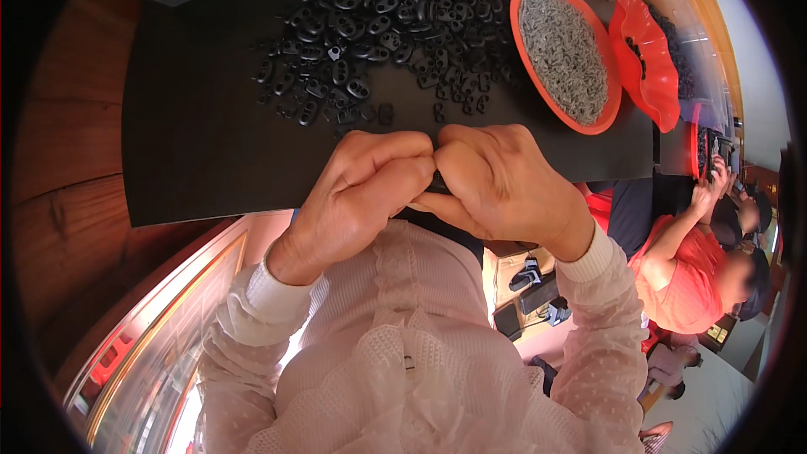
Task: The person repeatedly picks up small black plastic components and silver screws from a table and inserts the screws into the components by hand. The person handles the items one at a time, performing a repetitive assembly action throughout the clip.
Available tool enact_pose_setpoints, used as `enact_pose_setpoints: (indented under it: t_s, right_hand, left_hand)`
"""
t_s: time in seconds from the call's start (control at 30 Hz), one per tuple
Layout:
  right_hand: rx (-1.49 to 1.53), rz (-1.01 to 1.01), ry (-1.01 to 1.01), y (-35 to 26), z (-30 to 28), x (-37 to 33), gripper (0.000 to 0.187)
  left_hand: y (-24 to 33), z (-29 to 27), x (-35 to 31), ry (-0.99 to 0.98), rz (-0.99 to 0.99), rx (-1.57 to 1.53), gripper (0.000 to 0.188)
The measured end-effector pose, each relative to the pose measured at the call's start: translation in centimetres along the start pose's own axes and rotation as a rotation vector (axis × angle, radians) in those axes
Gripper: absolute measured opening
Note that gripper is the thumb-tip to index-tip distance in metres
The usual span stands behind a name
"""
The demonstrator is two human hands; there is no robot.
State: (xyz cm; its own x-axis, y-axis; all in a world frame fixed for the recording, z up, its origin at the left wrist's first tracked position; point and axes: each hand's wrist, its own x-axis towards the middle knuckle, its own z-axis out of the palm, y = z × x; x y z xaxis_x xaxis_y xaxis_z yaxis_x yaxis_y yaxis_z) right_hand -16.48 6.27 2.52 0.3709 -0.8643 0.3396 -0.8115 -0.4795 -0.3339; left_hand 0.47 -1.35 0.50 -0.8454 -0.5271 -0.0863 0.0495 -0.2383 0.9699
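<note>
Pressing together over the near edge of the black mat [193,143], the left hand [357,193] and the right hand [496,185] are curling their fingers closed around a small black part [437,183], which is showing only as a dark sliver between the two thumbs; its shape is too hidden to tell. Both hands are sitting knuckle to knuckle, touching each other, with the pale lace sleeves [605,286] trailing back from the mat toward the person's body. Farther across the mat from the hands, a heap of black plastic pieces [387,25] is spreading over its far half, a few loose ones lying just beyond the fingertips. At the mat's far right corner an orange bowl [528,59] is holding a mass of small grey metal bits [563,50], and just beside it, off the mat's right edge, a red frilled dish [651,76] is standing tilted. Beyond the mat's right side another person in a red top [685,286] is working with raised hands
</note>
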Motion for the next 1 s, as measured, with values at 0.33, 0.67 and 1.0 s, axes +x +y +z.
enact_pose_setpoints:
  t_s: [0.33, 0.67, 1.0]
  right_hand:
    - [0.007, -0.042, 0.019, 0.1, 0.1, 0.2, 0.04]
    - [0.049, 0.016, 0.057, 0.2, -0.3, -0.6, 0.047]
    - [0.076, 0.0, 0.06, 0.3, 0.3, -0.3, 0.037]
  left_hand:
    - [0.0, -0.5, -0.1, -0.032, -0.049, -0.051, 0.02]
    - [1.2, -0.3, -0.1, 0.02, -0.204, -0.092, 0.023]
    - [0.6, -0.1, 0.0, 0.014, -0.149, -0.088, 0.022]
